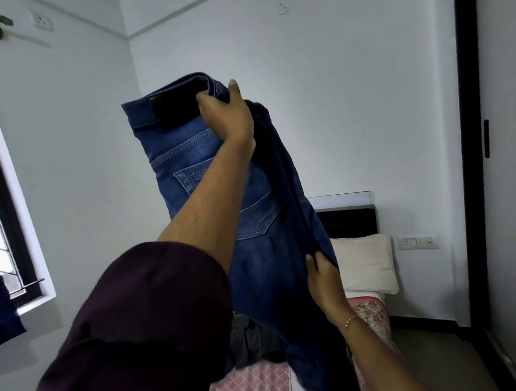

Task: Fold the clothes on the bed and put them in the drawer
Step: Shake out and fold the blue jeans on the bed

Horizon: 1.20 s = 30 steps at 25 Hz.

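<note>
A pair of blue denim jeans [246, 216] is held up in the air above the bed with the pink patterned cover [256, 388], its long axis running almost vertically from the waistband at the top down towards the mattress. The waistband is gripped by the left hand [228, 115], raised high on an outstretched arm, while an edge of the fabric lower down is pinched by the right hand [321, 271]. The legs hang below both hands, so the lower, right hand is judged nearer to the part to be folded. A dark heap of clothes [254, 340] lies on the bed behind.
</note>
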Available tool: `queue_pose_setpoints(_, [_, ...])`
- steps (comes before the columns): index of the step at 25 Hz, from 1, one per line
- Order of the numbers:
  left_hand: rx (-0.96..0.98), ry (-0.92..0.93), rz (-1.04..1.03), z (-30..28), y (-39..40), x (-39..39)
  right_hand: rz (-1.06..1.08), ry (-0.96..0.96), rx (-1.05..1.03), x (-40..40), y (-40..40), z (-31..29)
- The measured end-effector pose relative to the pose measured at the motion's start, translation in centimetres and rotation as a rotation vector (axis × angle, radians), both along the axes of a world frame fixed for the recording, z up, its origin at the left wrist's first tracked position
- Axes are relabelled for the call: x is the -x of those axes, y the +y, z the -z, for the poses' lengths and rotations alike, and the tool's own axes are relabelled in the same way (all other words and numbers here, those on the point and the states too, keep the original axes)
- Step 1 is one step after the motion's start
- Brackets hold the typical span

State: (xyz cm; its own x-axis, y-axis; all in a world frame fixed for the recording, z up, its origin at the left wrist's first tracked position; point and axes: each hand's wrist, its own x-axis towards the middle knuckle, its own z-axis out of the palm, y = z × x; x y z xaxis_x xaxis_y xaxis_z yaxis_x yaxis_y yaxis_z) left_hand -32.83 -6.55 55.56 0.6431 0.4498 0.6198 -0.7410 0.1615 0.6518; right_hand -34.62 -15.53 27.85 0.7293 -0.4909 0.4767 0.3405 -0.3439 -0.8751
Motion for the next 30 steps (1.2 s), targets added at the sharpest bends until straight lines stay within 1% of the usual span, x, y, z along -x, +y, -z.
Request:
queue_pose_setpoints(2, [-0.011, 0.001, -0.023, 0.6, 0.0, -0.2, 0.095, -0.024, -0.027, 0.1, -1.4, 0.8])
queue_pose_setpoints(3, [-0.010, -0.002, -0.031, 0.6, 0.0, -0.2, 0.136, -0.026, -0.003, 0.1, -2.3, 0.9])
queue_pose_setpoints(4, [-0.006, -0.009, -0.044, 0.5, 0.1, -0.1, 0.126, -0.001, 0.071, 0.0, -3.1, 0.9])
queue_pose_setpoints(6, [-0.004, -0.026, -0.080, -0.2, 0.4, 0.2, -0.027, 0.124, 0.248, 0.1, -3.9, 0.4])
queue_pose_setpoints(7, [-0.010, -0.031, -0.100, -0.6, 0.4, 0.4, -0.106, 0.191, 0.289, 0.4, -4.0, 0.1])
queue_pose_setpoints(9, [-0.032, -0.034, -0.127, -0.9, 0.4, 0.4, -0.255, 0.266, 0.276, 1.4, -3.9, -0.2])
queue_pose_setpoints(12, [-0.067, -0.043, -0.143, -0.4, 0.4, 0.1, -0.628, 0.427, 0.223, 3.9, -2.2, 0.1])
queue_pose_setpoints(13, [-0.075, -0.044, -0.155, -0.1, 0.5, 0.0, -0.722, 0.476, 0.183, 4.4, -1.5, 0.2])
queue_pose_setpoints(14, [-0.080, -0.043, -0.160, 0.1, 0.6, -0.2, -0.746, 0.494, 0.164, 4.7, -0.9, 0.5])
queue_pose_setpoints(15, [-0.082, -0.042, -0.153, 0.3, 0.7, -0.3, -0.680, 0.485, 0.200, 4.6, -0.6, 1.0])
queue_pose_setpoints(18, [-0.074, -0.041, -0.098, 0.9, 1.3, -0.5, -0.185, 0.323, 0.403, 2.8, -0.7, 3.3])
queue_pose_setpoints(19, [-0.068, -0.045, -0.073, 1.1, 1.5, -0.5, -0.095, 0.290, 0.422, 2.4, -0.7, 4.0])
queue_pose_setpoints(20, [-0.058, -0.047, -0.051, 1.2, 1.7, -0.5, -0.064, 0.270, 0.442, 2.1, -0.6, 4.6])
queue_pose_setpoints(22, [-0.039, -0.051, -0.017, 1.3, 2.2, -0.6, -0.083, 0.241, 0.482, 1.7, -0.4, 5.2])
queue_pose_setpoints(23, [-0.030, -0.051, -0.002, 1.2, 2.5, -0.6, -0.098, 0.225, 0.459, 1.5, -0.4, 5.2])
queue_pose_setpoints(27, [-0.029, -0.049, 0.031, 0.6, 3.3, -0.4, -0.023, 0.170, 0.204, 0.8, -1.4, 5.4])
queue_pose_setpoints(28, [-0.028, -0.046, 0.034, 0.5, 3.5, -0.4, -0.019, 0.166, 0.161, 0.7, -1.8, 5.6])
queue_pose_setpoints(30, [-0.024, -0.043, 0.045, 0.6, 3.7, -0.4, -0.062, 0.168, 0.157, 0.7, -2.2, 5.8])
